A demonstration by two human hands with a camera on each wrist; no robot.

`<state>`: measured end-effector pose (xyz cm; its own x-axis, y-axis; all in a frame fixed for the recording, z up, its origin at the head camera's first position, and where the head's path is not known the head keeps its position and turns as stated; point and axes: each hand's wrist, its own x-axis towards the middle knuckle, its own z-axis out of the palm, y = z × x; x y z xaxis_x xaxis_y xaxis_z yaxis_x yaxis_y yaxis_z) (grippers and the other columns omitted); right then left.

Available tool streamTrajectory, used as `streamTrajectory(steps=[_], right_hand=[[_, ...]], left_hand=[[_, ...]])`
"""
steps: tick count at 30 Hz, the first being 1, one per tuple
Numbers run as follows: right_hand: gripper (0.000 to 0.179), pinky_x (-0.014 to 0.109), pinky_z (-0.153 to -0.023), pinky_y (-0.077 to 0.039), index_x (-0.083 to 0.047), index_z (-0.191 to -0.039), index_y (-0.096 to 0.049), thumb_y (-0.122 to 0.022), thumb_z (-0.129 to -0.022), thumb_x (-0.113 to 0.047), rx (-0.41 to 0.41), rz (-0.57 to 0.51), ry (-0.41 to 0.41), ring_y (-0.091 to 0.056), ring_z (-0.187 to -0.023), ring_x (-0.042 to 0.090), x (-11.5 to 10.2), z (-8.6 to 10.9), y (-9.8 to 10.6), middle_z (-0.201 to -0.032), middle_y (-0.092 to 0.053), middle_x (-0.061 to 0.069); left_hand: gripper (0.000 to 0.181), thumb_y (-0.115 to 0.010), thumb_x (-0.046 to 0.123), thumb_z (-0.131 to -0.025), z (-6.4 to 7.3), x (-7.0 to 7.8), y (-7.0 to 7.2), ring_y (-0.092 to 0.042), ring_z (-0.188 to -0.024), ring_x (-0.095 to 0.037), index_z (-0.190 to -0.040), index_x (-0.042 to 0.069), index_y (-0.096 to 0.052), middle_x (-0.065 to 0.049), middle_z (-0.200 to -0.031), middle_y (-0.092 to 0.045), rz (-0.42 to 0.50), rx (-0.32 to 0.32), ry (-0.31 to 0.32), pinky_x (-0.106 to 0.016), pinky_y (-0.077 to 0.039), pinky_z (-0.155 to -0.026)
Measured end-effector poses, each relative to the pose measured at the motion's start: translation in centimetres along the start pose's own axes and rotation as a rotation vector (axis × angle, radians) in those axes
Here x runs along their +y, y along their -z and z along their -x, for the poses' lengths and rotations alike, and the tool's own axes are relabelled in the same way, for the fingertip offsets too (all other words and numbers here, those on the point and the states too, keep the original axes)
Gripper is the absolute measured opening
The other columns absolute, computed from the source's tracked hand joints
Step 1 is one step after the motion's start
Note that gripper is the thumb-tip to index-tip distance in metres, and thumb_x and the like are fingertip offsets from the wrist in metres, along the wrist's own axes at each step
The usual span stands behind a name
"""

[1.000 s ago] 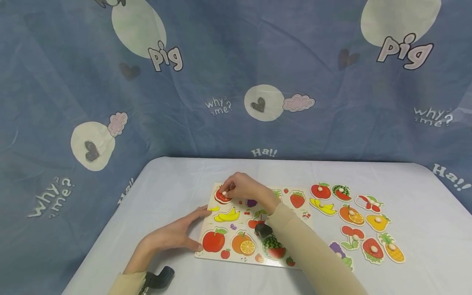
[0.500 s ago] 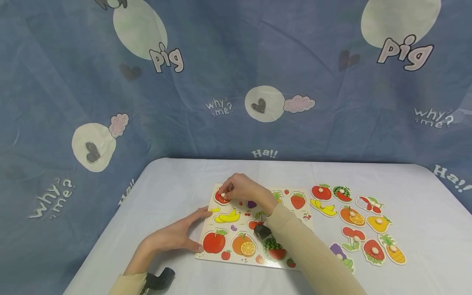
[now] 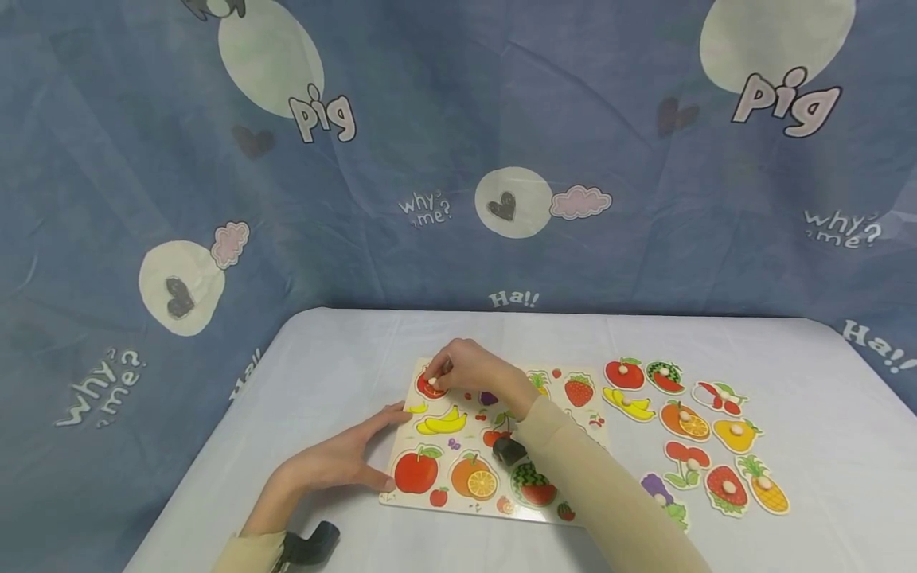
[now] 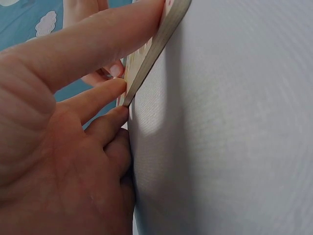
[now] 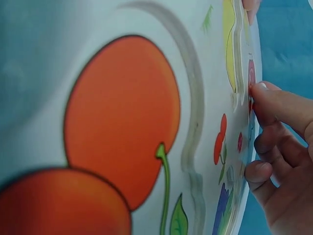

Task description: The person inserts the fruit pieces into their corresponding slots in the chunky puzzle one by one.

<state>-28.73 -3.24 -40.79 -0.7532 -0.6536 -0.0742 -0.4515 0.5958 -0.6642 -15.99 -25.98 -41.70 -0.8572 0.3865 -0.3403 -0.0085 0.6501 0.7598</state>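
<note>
A wooden fruit puzzle board [image 3: 458,446] lies on the table. Over its far left corner my right hand [image 3: 473,368] pinches the small white knob of a round red puzzle piece [image 3: 428,387]. That piece sits at the corner recess; in the right wrist view the thumb and fingers [image 5: 281,105] partly hide it. My left hand [image 3: 344,458] rests at the board's left edge, fingertips and thumb spread along it. The left wrist view shows the thumb [image 4: 107,36] and fingers touching the board's edge [image 4: 156,46].
Right of the board lie several loose knobbed pieces, among them an apple [image 3: 624,374], bananas [image 3: 629,403], an orange [image 3: 684,420], a strawberry [image 3: 727,489] and a pineapple [image 3: 762,484]. A white cloth [image 3: 344,342] covers the table. A blue printed curtain [image 3: 401,263] hangs behind.
The right hand has shifted very slightly with the red piece, its knob moving a little to the left and down. The left hand stays in place.
</note>
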Motion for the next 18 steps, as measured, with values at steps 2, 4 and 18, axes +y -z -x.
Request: streamTrajectory(steps=[2,4,18], right_hand=[[0.016,0.022,-0.067,-0.048,-0.017,-0.104,-0.078,-0.073,-0.09,-0.013,-0.004,-0.007,-0.003,-0.056,-0.077,0.012,0.0,0.0,0.0,-0.094,-0.069,-0.009],[0.016,0.022,-0.066,-0.048,-0.017,-0.105,-0.078,-0.072,-0.09,-0.012,-0.006,-0.01,0.001,-0.056,-0.076,0.013,0.0,0.1,0.0,-0.092,-0.068,-0.009],[0.019,0.023,-0.072,-0.052,-0.014,-0.107,-0.075,-0.071,-0.089,-0.009,0.013,-0.029,0.07,-0.062,-0.081,0.01,0.6,1.1,1.4,-0.089,-0.067,-0.01]], left_hand=[[0.093,-0.087,0.016,-0.069,0.0,0.0,0.0,-0.018,-0.145,-0.037,-0.149,0.023,-0.041,-0.01,-0.161,-0.021,0.003,-0.001,0.001,-0.069,-0.013,-0.11],[0.093,-0.087,0.016,-0.069,0.0,0.0,0.0,-0.018,-0.145,-0.037,-0.149,0.022,-0.04,-0.01,-0.161,-0.021,0.006,-0.003,0.0,-0.068,-0.013,-0.11],[0.093,-0.088,0.02,-0.068,-0.1,0.1,-0.2,-0.02,-0.145,-0.035,-0.149,0.024,-0.042,-0.008,-0.161,-0.024,-0.014,0.019,0.03,-0.068,-0.015,-0.11]])
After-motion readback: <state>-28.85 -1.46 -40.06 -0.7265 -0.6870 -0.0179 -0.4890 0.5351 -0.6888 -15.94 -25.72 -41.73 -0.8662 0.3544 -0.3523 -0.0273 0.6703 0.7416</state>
